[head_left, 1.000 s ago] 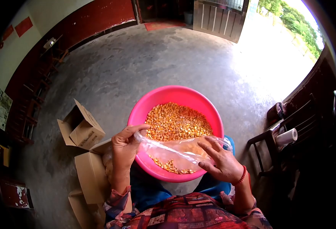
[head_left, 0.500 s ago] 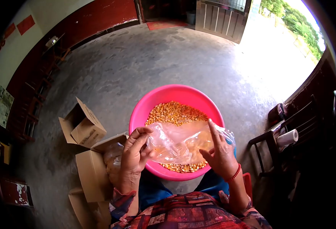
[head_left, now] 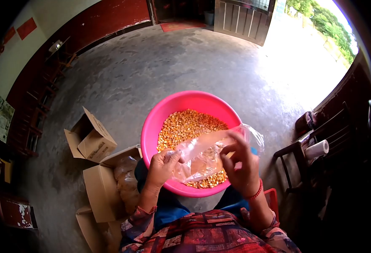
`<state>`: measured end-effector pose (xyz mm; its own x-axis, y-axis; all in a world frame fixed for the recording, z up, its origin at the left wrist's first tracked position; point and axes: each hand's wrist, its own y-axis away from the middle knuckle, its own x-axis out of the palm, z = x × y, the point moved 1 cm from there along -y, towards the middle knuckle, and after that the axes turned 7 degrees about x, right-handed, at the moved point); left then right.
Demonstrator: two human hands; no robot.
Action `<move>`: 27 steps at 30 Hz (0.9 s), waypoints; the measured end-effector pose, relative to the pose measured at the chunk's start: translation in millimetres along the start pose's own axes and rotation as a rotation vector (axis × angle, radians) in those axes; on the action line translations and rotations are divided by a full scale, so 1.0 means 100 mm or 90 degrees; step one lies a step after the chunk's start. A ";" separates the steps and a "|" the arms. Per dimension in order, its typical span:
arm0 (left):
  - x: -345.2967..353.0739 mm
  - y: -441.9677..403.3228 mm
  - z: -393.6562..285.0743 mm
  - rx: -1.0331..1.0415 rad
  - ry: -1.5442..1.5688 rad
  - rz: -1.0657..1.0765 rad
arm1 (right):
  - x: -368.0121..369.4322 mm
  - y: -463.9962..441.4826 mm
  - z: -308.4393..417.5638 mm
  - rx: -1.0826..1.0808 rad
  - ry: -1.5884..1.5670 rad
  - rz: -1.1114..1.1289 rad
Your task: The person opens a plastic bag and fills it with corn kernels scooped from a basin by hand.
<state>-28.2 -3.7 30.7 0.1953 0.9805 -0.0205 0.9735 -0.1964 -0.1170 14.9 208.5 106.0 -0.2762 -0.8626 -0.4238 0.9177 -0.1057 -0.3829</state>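
A clear plastic bag (head_left: 202,162) is stretched between my hands over a pink basin (head_left: 149,130). My left hand (head_left: 162,170) pinches the bag's left edge near the basin's front left rim. Curled fingers of my right hand (head_left: 242,168) grip the bag toward its right side, and a loose, crinkled part of it sticks out past them. Orange-yellow corn kernels (head_left: 189,124) lie in the basin below, partly seen through the film. A red bead bracelet (head_left: 258,189) circles my right wrist.
To the left stand open cardboard boxes (head_left: 101,194), one with filled clear bags (head_left: 127,181) inside. Another open box (head_left: 92,137) sits just beyond. At right is a dark wooden chair (head_left: 293,158) with a white paper roll (head_left: 317,149). A metal door (head_left: 242,21) stands open at the back.
My left hand has moved slightly right and down with the bag's edge. My right fingers have curled in from a more extended pose, and the bag now hangs at a slant, rising to the right.
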 end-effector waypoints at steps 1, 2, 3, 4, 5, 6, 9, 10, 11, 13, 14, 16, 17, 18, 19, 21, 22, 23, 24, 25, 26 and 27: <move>0.00 -0.01 -0.03 -0.039 0.085 -0.006 | 0.02 0.03 0.05 -0.024 -0.031 0.067; -0.01 -0.02 -0.06 -0.039 0.085 -0.007 | 0.06 0.00 0.06 -0.103 0.004 0.138; -0.03 -0.02 -0.09 -0.095 0.189 -0.008 | 0.10 -0.04 0.06 -0.183 0.037 0.208; -0.05 -0.01 -0.10 -0.151 0.294 -0.010 | 0.13 -0.06 0.06 -0.187 0.145 0.307; -0.07 0.00 -0.11 -0.151 0.294 -0.010 | 0.18 -0.07 0.00 -0.187 0.144 0.307; -0.10 0.02 -0.11 -0.167 0.360 -0.079 | 0.27 -0.08 -0.15 -0.190 0.178 0.314; -0.16 0.00 -0.03 -0.160 0.488 -0.323 | 0.44 -0.04 -0.52 -0.140 0.245 0.459; -0.18 -0.02 -0.11 -0.171 0.511 -0.338 | 0.48 -0.01 -0.62 -0.096 0.218 0.555; -0.21 -0.03 -0.18 -0.184 0.533 -0.353 | 0.51 0.02 -0.67 -0.049 0.191 0.649; -0.32 0.01 -0.10 -0.174 0.547 -0.342 | 0.54 0.02 -0.64 -0.090 0.169 0.681; -0.37 0.01 -0.07 -0.151 0.537 -0.311 | 0.56 0.01 -0.59 -0.105 0.097 0.693; -0.34 0.00 -0.09 -0.140 0.485 -0.303 | 0.52 -0.03 -0.45 -0.058 -0.072 0.712; -0.36 0.00 -0.06 -0.143 0.486 -0.302 | 0.47 -0.05 -0.39 -0.055 -0.071 0.712; -0.41 0.01 -0.02 -0.161 0.467 -0.247 | 0.41 -0.10 -0.32 0.025 -0.235 0.606; -0.44 0.02 0.01 -0.179 0.447 -0.194 | 0.38 -0.13 -0.31 0.103 -0.391 0.491; -0.43 0.00 0.02 -0.167 0.504 -0.155 | 0.37 -0.23 -0.33 0.147 -0.412 0.343; -0.40 -0.03 -0.01 -0.153 0.559 -0.116 | 0.39 -0.28 -0.40 0.101 -0.250 0.325; -0.32 -0.05 -0.07 -0.153 0.561 -0.114 | 0.45 -0.31 -0.54 0.055 -0.089 0.303; -0.18 -0.08 -0.24 -0.183 0.536 -0.199 | 0.54 -0.28 -0.77 -0.030 0.092 0.314; -0.10 -0.10 -0.33 -0.213 0.510 -0.284 | 0.66 -0.22 -0.98 0.003 0.122 0.395; -0.11 -0.11 -0.29 -0.213 0.511 -0.283 | 0.72 -0.18 -1.05 0.100 -0.054 0.462; -0.13 -0.14 -0.21 -0.225 0.484 -0.273 | 0.76 -0.16 -1.08 0.197 -0.232 0.522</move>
<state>-41.9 -13.8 53.2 -0.2841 0.7292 0.6225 0.9356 0.0689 0.3462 -51.7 198.1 -8.2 0.5462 -0.8217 -0.1624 0.8354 0.5203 0.1770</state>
